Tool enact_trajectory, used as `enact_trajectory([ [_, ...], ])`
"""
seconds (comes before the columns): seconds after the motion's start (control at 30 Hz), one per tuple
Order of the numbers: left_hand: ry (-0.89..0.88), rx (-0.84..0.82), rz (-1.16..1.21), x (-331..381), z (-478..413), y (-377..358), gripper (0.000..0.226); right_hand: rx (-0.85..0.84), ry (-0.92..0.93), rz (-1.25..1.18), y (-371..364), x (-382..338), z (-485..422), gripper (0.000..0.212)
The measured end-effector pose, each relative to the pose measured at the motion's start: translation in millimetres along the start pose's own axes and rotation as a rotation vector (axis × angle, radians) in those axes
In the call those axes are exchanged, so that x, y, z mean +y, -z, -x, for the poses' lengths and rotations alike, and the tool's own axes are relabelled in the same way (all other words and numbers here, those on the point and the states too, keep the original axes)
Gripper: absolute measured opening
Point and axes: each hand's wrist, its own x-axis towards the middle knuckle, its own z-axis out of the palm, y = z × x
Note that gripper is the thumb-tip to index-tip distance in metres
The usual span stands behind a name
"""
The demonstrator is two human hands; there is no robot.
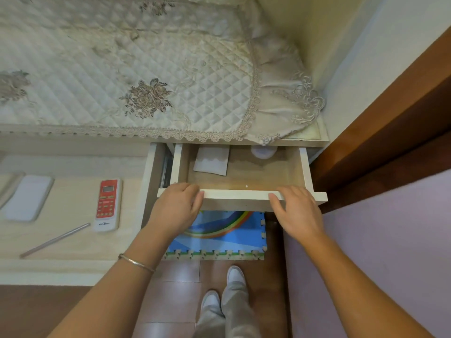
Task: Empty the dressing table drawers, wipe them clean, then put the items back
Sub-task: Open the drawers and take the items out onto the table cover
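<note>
The biggest thing I see is the quilted cover [122,69] with embroidered flowers, which fills the upper left and upper middle of the frame and lies on top of the dressing table [73,142]. Its lace edge hangs a little over the front. In the left middle of the frame there is a pale low surface [73,191], and the wooden floor [175,301] takes the bottom. The drawer [239,194] is in the centre of the frame, just under the table top, and it is pulled out towards me so that its wooden bottom shows. Below it, on the floor, lies a blue foam mat [219,230] with a rainbow picture. My left hand [177,207] holds the left end of the drawer front, with the fingers curled over its top edge. My right hand [299,212] grips the right end in the same way, the thumb lying along the edge. On the low surface lie a red and white remote control [108,205], a flat white case [28,197] near it on the left, and a thin stick [55,240] below them. Inside the drawer, at the back left, lies a flat white packet [211,161]. At the back right stands a round white jar [264,152], half hidden under the table top. A thin bracelet [136,262] is on the left wrist.
</note>
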Motion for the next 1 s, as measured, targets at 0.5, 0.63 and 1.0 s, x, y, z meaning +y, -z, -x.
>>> enact_trajectory([
  [0.5, 0.063, -0.204, 0.058, 19.2, 75.3, 9.0, 0.031, -0.064, -0.117, -0.04, -5.0, -4.5, 89.0, 0.035],
  [0.63, 0.034, -0.253, 0.009, 24.1, 93.5, 10.7, 0.031, -0.075, -0.137, -0.046, -9.1, -3.6, 109.9, 0.035],
  [1.0, 0.074, -0.351, 0.042, 25.5, 96.7, 16.8, 0.041, -0.17, -0.172, -0.081, 0.2, -4.1, 111.6, 0.037],
])
